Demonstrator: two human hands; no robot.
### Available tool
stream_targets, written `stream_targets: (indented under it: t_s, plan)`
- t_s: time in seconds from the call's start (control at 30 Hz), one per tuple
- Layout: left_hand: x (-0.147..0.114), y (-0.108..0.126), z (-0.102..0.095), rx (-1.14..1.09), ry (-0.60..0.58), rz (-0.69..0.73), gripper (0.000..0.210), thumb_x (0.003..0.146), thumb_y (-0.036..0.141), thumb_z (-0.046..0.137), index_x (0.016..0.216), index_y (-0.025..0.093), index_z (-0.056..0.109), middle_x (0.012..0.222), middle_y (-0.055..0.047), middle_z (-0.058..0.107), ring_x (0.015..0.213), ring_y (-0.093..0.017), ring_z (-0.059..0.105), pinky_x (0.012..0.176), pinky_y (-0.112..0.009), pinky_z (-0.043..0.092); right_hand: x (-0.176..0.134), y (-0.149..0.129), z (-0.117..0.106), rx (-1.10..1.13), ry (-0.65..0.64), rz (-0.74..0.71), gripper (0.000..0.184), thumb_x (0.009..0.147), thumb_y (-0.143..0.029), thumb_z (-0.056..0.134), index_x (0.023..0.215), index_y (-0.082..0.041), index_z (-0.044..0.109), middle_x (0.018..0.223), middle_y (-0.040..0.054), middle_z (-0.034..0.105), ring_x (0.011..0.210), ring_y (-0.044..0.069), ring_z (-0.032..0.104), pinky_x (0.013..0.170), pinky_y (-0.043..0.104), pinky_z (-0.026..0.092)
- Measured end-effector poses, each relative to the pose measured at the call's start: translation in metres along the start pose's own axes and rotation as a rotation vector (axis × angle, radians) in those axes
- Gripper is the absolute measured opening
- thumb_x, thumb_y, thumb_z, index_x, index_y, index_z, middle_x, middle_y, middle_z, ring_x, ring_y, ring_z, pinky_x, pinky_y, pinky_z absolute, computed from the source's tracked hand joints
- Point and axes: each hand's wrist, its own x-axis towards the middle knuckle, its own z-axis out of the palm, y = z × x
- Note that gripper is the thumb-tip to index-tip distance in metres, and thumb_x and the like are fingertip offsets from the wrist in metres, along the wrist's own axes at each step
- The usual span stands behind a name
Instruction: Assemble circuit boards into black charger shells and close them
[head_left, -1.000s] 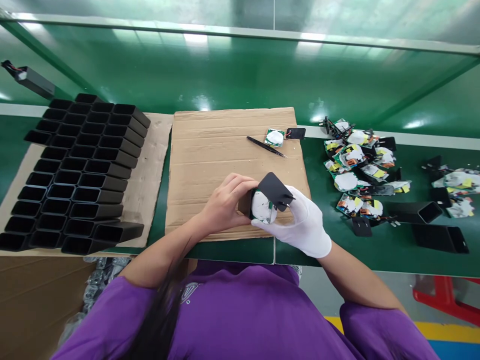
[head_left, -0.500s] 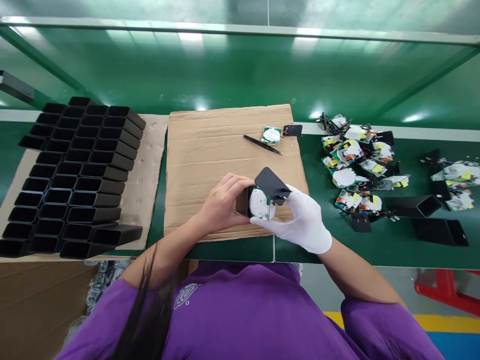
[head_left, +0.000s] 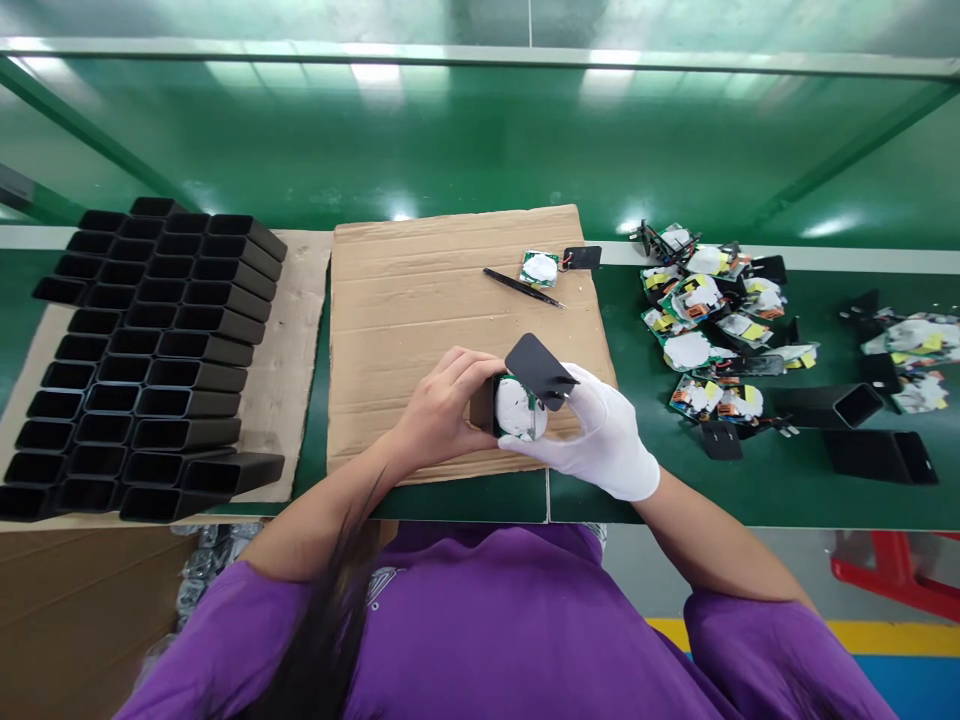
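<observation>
My bare left hand (head_left: 444, 405) is closed round a black rectangular housing (head_left: 484, 403), most of which its fingers and thumb cover. At the housing's open right end is a circuit board (head_left: 517, 408) with a thick white coating. My right hand (head_left: 611, 440), in a white glove, grips this board with the thumb below and the fingers behind the black end cap. The flat black end cap (head_left: 534, 362) with plug pins sits tilted above the board, near the gloved fingers. How far the board reaches into the housing is hidden.
Black tweezers (head_left: 523, 287) and another coated board (head_left: 539, 268) lie on the cardboard sheet (head_left: 405, 310). Rows of black housings (head_left: 157, 350) stand at left. A pile of circuit boards (head_left: 694, 300) is at right, near two loose housings (head_left: 874, 457).
The view has shifted slightly. Both hands keep the same hold on the housing and the board, with hardly any visible movement between them.
</observation>
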Motion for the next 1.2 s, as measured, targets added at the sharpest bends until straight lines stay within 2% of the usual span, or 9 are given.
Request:
stream_targets:
  t_s: [0.27,0.6,0.73,0.93,1.07,1.2]
  plan:
    - [0.0002,-0.0002,-0.0007,0.032,0.017,0.018,0.057,0.073,0.042,0.079,0.120,0.018,0.055,0.108,-0.012,0.068,0.096,-0.025,0.061,0.081,-0.037,0.052,0.0033,-0.0025,-0.0015,-0.036,-0.001,-0.063,0.050,0.081,-0.040,0.077,0.122,-0.024,0.053,0.105,0.0077,0.073,0.096,0.025,0.073,0.081,0.036,0.064]
    - [0.0010,0.0002,-0.0025,0.024,0.065,0.118,0.052,0.078,0.043,0.074,0.121,0.020,0.055,0.106,-0.011,0.069,0.094,-0.025,0.063,0.082,-0.039,0.052,0.0029,-0.0040,-0.0074,-0.019,-0.059,-0.104,0.056,0.080,-0.039,0.078,0.127,-0.023,0.052,0.108,0.0094,0.073,0.102,0.024,0.072,0.082,0.035,0.063]
    - [0.0012,0.0010,-0.0024,0.050,0.050,0.094,0.053,0.078,0.049,0.073,0.119,0.021,0.056,0.104,-0.011,0.069,0.094,-0.025,0.064,0.082,-0.039,0.053,0.0027,-0.0049,-0.0078,0.015,-0.064,-0.098,0.058,0.079,-0.036,0.079,0.130,-0.024,0.052,0.110,0.0085,0.073,0.104,0.025,0.071,0.086,0.036,0.062]
    - [-0.0015,-0.0015,-0.0012,0.016,0.043,0.053,0.054,0.075,0.046,0.076,0.120,0.021,0.059,0.106,-0.011,0.069,0.095,-0.025,0.064,0.084,-0.038,0.054,0.0014,-0.0052,-0.0038,0.010,-0.144,-0.014,0.054,0.081,-0.034,0.076,0.130,-0.028,0.053,0.117,0.0070,0.070,0.107,0.025,0.069,0.090,0.040,0.060]
    - [-0.0045,-0.0043,0.0035,0.045,0.006,-0.036,0.054,0.074,0.052,0.075,0.115,0.020,0.061,0.105,-0.011,0.070,0.096,-0.027,0.065,0.084,-0.038,0.054,0.0007,-0.0025,-0.0006,0.024,-0.184,0.067,0.049,0.083,-0.038,0.074,0.127,-0.027,0.055,0.121,0.0091,0.067,0.110,0.026,0.067,0.087,0.041,0.061]
    - [-0.0035,-0.0024,0.0052,0.040,-0.017,-0.088,0.054,0.072,0.059,0.074,0.107,0.019,0.063,0.099,-0.010,0.071,0.091,-0.026,0.065,0.078,-0.036,0.054,0.0022,0.0000,-0.0016,0.036,-0.223,0.107,0.058,0.081,-0.046,0.075,0.131,-0.027,0.053,0.125,0.0103,0.064,0.116,0.028,0.064,0.094,0.045,0.058]
